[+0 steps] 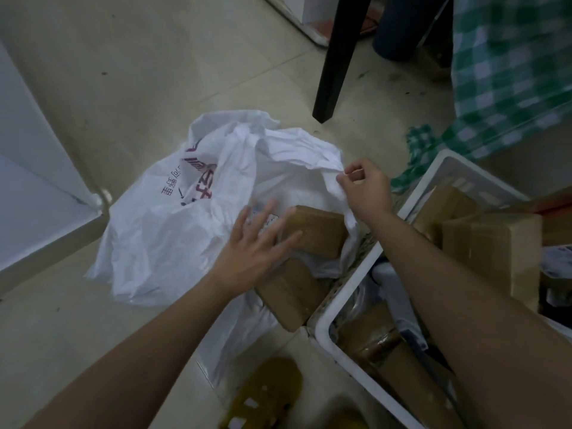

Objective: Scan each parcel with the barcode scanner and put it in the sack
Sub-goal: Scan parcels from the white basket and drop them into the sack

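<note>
Brown taped cardboard parcel [318, 226] is lying inside the crumpled white woven plastic sack [173, 236] on the floor, beside a white plastic crate [349, 292] of more parcels. Right hand [366, 188] is pinching the sack rim, holding it up. Left hand [257, 246] is hovering spread-fingered, holding nothing. Risk: rim slipping from the pinch, mouth collapsing.

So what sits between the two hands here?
In the head view, a brown parcel lying in the white sack's mouth sits between the left hand and the right hand, which pinches the sack's edge.
</note>
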Tool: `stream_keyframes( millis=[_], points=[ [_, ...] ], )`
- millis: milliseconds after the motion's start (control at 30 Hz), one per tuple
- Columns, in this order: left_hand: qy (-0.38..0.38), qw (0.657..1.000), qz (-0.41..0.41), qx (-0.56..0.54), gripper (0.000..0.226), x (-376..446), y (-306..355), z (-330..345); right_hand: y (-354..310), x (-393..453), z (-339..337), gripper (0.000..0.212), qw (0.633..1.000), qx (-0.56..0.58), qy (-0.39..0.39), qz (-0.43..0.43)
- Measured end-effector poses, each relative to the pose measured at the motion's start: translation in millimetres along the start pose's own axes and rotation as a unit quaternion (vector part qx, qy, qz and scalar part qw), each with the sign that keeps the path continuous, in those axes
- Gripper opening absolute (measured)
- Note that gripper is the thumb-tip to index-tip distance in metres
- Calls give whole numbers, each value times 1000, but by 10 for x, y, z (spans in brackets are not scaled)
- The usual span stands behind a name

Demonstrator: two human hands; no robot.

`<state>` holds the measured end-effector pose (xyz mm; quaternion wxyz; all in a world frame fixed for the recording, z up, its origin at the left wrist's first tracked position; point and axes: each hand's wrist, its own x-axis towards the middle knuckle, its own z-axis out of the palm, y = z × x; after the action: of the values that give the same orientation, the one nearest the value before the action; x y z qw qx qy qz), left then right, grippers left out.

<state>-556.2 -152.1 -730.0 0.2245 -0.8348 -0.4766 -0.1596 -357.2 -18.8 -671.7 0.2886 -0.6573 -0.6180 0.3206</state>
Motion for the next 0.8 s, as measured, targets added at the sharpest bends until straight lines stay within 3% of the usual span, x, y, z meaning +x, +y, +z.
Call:
stream_keyframes(
  millis=[67, 133, 200, 300, 333, 433, 633, 800],
  points=[
    [-33, 994, 107, -2, 35, -42, 122, 76, 8, 5, -5, 11, 1000, 9, -7, -5],
    [-139, 972, 187, -10, 36, -76, 290, 199, 14, 6, 4, 11, 1000, 14, -14, -3],
    [-237, 948, 210, -33, 38, -73, 472, 306, 30, 13, 21, 12, 1000, 10, -23, 2],
    [-454, 871, 184, -36, 72, -95, 668, 579, 88, 29, 47, 12, 999, -6, -42, -2],
    [-486, 856, 173, -27, 85, -84, 689, 672, 117, 42, 57, 13, 999, -8, -46, -6],
    [-502, 847, 175, 7, 126, -78, 681, 906, 173, 80, 69, 12, 998, -3, -52, -16],
    [-444, 883, 141, -60, 122, -69, 437, 822, 196, 157, 33, 10, 999, 2, -48, -17],
    [-356, 916, -61, -173, 128, -57, 3, 353, 198, 181, -20, 9, 1000, -3, -28, -10]
  ],
)
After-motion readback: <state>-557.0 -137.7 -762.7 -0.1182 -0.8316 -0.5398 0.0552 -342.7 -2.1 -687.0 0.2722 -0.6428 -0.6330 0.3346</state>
